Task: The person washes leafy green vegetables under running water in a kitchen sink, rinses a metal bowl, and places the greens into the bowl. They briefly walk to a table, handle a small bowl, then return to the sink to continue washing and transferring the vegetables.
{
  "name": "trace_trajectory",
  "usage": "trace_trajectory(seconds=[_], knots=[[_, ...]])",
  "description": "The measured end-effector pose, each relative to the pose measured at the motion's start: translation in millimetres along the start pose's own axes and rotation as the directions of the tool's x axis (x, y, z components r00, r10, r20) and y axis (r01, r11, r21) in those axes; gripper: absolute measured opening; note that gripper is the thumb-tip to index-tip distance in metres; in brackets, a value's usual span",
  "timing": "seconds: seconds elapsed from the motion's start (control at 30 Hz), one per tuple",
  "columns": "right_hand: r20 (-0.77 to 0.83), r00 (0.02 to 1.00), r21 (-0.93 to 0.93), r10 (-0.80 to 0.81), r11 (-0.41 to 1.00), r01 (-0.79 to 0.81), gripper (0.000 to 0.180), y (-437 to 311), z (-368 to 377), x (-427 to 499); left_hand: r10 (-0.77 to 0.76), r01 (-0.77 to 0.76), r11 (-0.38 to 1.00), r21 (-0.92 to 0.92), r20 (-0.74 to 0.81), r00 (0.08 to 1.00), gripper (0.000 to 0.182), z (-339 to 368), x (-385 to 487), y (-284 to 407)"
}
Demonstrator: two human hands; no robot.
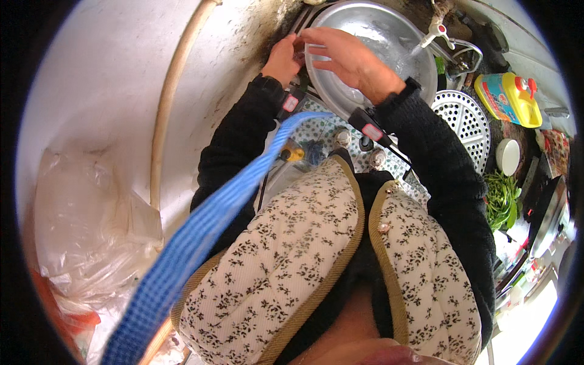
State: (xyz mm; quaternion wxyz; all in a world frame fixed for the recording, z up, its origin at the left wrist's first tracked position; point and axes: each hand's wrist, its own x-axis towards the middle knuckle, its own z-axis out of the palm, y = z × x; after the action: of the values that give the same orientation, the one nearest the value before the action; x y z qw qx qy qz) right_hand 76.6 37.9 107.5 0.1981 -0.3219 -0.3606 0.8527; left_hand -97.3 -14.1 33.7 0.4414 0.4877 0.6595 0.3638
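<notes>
A large metal basin (365, 23) stands beneath a white tap with a red mark (438, 33), and water runs from the tap into it. My right hand (349, 61) is over the basin's near left part, fingers spread and pointing left, holding nothing that shows. At the basin's left rim is my left hand (284, 59), its fingers bent and partly hidden; whether it grips anything cannot be told. Both wrists wear black straps with small tags, over black sleeves. A blue woven strap (219, 200) hangs across the view from the lower left.
Right of the basin lie a perforated metal steamer plate (463, 127), a yellow plastic jug with a red cap (511, 99), a white bowl (508, 157) and leafy greens (499, 200). A wall with a pipe (166, 100) rises on the left, above plastic bags (100, 219).
</notes>
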Motion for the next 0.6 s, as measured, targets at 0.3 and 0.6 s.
trace_trajectory(seconds=[0.3, 0.6], knots=[[-0.282, 0.910, -0.221, -0.304, 0.944, 0.247, 0.032, 116.3, -164.5, -41.2, -0.490, 0.209, 0.810, -0.548, -0.437, 0.754, 0.040, 17.1, 24.9, 7.2], [-0.406, 0.913, -0.482, 0.043, 0.839, -0.253, 0.032, 139.0, -224.9, 15.5, -0.573, 0.275, 0.780, -0.562, -0.466, 0.674, 0.041, 15.5, 25.2, -3.7]])
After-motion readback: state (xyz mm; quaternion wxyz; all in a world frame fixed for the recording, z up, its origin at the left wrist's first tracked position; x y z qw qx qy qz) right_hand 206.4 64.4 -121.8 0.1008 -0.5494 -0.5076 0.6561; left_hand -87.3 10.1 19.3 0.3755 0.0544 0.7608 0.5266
